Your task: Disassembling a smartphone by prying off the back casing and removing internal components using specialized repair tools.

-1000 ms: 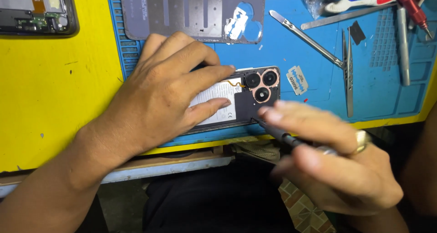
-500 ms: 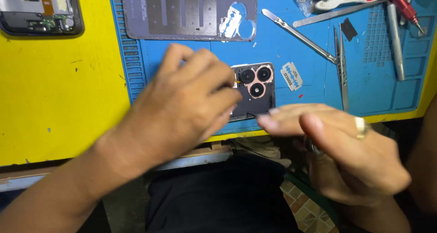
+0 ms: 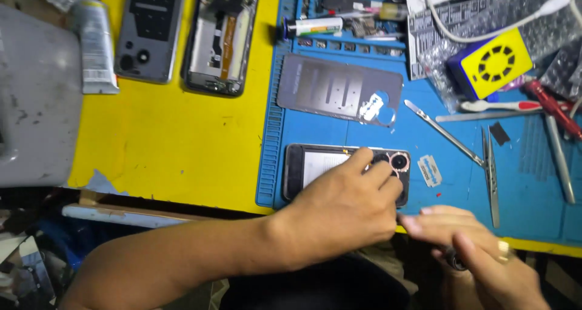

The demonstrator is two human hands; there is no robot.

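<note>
head-worn view, looking steeply down, close over blue mat (image 3: 521,189)

Phone repair workshop. Yellow tabletop (image 3: 170,146) carries a blue repair mat (image 3: 461,189); on the mat lie tweezers (image 3: 490,170), a detached back cover (image 3: 336,89), and left of it, opened phones (image 3: 221,37).

**Both hands low, left pressed flat, right blurred**

Your left hand (image 3: 351,210) reaches in from the lower left, forearm bare, palm down, fingers (image 3: 364,158) spread and stretched forward. Your right hand (image 3: 479,255) sits just beside it at the lower right, motion-blurred, fingers pointing left, a ring on one finger, curled loosely around something small and dark.
</note>
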